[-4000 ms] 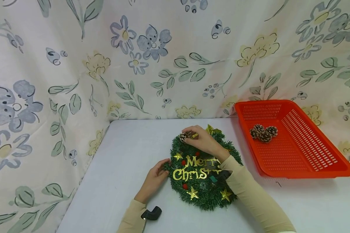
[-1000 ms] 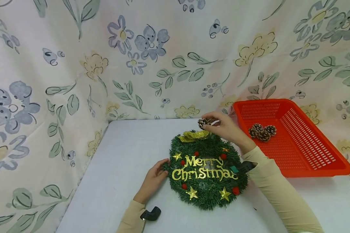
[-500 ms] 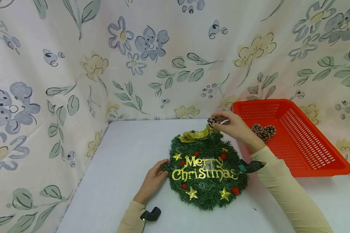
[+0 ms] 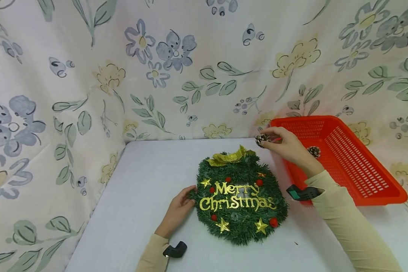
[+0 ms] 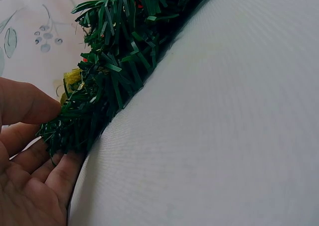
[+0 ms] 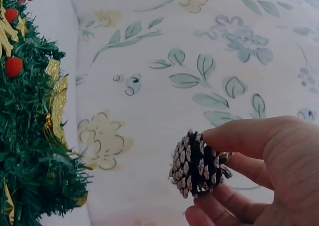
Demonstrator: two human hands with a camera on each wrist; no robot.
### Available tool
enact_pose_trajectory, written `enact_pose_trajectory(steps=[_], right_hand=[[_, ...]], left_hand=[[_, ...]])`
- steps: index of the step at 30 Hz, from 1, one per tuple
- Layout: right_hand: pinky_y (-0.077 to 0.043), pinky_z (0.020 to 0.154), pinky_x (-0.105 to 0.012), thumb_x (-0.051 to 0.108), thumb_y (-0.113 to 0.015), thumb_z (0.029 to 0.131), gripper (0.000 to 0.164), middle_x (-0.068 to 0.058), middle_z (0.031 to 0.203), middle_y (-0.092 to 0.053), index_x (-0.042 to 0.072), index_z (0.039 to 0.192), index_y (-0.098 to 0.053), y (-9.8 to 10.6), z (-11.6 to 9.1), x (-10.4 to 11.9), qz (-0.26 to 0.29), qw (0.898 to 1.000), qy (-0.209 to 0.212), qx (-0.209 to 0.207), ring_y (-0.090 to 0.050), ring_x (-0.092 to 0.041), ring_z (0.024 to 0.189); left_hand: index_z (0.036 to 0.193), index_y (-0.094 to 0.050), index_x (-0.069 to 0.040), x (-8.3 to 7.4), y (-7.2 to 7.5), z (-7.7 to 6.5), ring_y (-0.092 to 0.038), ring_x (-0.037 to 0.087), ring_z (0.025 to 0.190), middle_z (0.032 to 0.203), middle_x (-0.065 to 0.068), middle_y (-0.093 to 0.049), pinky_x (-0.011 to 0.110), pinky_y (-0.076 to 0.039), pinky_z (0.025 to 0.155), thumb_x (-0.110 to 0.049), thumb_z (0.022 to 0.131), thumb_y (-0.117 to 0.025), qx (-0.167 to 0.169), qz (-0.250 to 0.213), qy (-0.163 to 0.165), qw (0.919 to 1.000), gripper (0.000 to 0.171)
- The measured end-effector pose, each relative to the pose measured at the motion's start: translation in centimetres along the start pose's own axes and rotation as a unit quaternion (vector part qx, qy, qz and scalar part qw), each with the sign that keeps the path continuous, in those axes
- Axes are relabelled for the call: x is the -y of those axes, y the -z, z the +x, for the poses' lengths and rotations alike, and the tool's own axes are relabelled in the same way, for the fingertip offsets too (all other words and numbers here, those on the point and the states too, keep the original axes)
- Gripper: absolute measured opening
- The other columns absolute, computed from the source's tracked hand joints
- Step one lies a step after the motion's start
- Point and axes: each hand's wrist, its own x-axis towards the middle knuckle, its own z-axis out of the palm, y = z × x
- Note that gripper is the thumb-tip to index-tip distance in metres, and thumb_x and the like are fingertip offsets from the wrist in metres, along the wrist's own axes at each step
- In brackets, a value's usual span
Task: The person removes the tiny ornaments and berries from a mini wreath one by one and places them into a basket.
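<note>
A green Christmas wreath (image 4: 238, 226) lies on the table, bearing gold "Merry Christmas" lettering, gold stars, red balls and a gold bow (image 4: 227, 156) at its top. My left hand (image 4: 177, 209) holds the wreath's left edge; in the left wrist view the thumb (image 5: 30, 104) is above the greenery and the other fingers are under it. Between the thumb and fingers of my right hand (image 4: 289, 147) is a white-tipped pine cone (image 6: 194, 164), held in the air beyond the wreath's upper right, near the red basket's left rim.
The red plastic basket (image 4: 357, 166) stands at the right of the white table (image 4: 149, 170). Inside it a pine cone (image 4: 314, 152) shows, partly behind my right hand. A floral curtain (image 4: 190, 94) hangs along the back and left. A small dark bit (image 4: 296, 243) lies on the table.
My right hand has carried the pine cone from the wreath's upper left, past the gold bow, rightward toward the basket. My left hand stays at the wreath's left edge.
</note>
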Motion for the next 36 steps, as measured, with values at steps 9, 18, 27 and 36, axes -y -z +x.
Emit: enact_pose_trajectory(steps=[9, 18, 27, 36], right_hand=[[-0.053, 0.091, -0.043, 0.037, -0.069, 0.097, 0.048, -0.010, 0.137, -0.059, 0.016, 0.139, -0.060, 1.1, -0.5, -0.8, -0.021, 0.999, -0.018, -0.026, -0.059, -0.031, 0.120], [-0.051, 0.083, -0.032, 0.041, -0.067, 0.097, 0.047, -0.009, 0.139, -0.058, 0.017, 0.137, -0.060, 2.2, -1.1, -1.3, -0.022, 0.999, -0.031, -0.038, -0.056, -0.029, 0.122], [-0.051, 0.083, -0.027, 0.042, -0.064, 0.098, 0.052, -0.009, 0.140, -0.057, 0.014, 0.141, -0.056, 3.3, -2.0, -2.1, -0.023, 0.997, -0.053, -0.050, -0.054, -0.023, 0.120], [-0.048, 0.085, -0.031, 0.045, -0.063, 0.099, 0.055, -0.009, 0.139, -0.056, 0.013, 0.143, -0.053, 4.6, -2.6, -3.2, -0.030, 0.995, -0.066, -0.065, -0.051, -0.018, 0.116]], left_hand=[[0.152, -0.044, -0.005, 0.0, 0.0, -0.1, -0.046, 0.037, 0.143, 0.151, 0.019, -0.051, 0.011, -0.049, 0.099, 0.001, 0.101, -0.053, 0.001, -0.004, 0.005, 1.0000, 0.052], [0.152, -0.044, -0.005, 0.0, 0.1, 0.0, -0.046, 0.038, 0.143, 0.151, 0.020, -0.050, 0.012, -0.050, 0.099, 0.001, 0.101, -0.053, 0.002, -0.006, 0.004, 1.0000, 0.052], [0.152, -0.044, -0.004, 0.0, 0.1, 0.0, -0.046, 0.038, 0.143, 0.151, 0.020, -0.050, 0.011, -0.050, 0.098, 0.002, 0.101, -0.052, 0.003, -0.010, 0.007, 0.9999, 0.052], [0.152, -0.044, -0.004, 0.0, 0.1, 0.0, -0.046, 0.038, 0.143, 0.151, 0.020, -0.050, 0.011, -0.049, 0.099, 0.001, 0.101, -0.053, 0.004, -0.006, 0.000, 1.0000, 0.051]])
